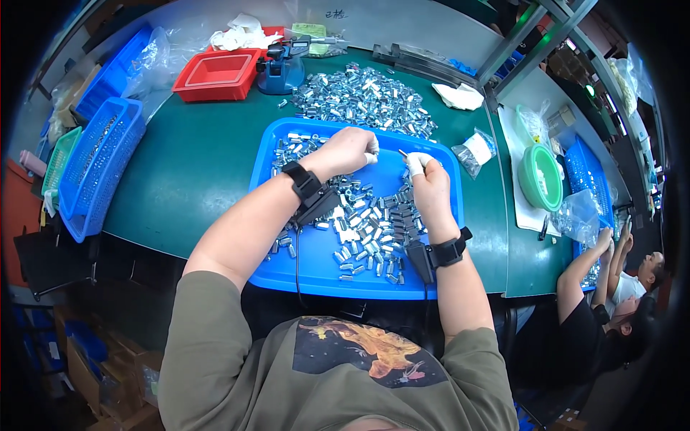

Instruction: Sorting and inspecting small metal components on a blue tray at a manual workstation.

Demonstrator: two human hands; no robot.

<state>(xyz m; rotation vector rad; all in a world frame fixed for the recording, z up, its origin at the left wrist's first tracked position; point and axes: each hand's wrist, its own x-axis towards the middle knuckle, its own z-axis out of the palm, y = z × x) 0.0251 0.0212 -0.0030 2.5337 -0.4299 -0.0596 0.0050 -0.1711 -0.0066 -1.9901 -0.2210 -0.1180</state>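
Over a blue tray (269, 276), my left hand (348, 152) is closed, its fingers curled together with white covers on the tips. Whatever it may hold is hidden. To its right, my right hand (431, 183) pinches a small silvery metal part (403, 153) between thumb and finger, which also have white covers. Many short, shiny, tube-like metal parts (366, 228) lie loose in the tray beneath and between my hands. More of them sit at the tray's far left, partly behind my left hand. Both wrists wear black straps with small devices.
Beyond the tray is a large pile of similar metal parts (366, 97) on the green table (180, 165). A blue micrometer stand (280, 72) and red bins (215, 75) stand far left. Blue baskets (100, 169) are at left. A green bowl (532, 179) and a co-worker's arms (583, 269) appear at right.
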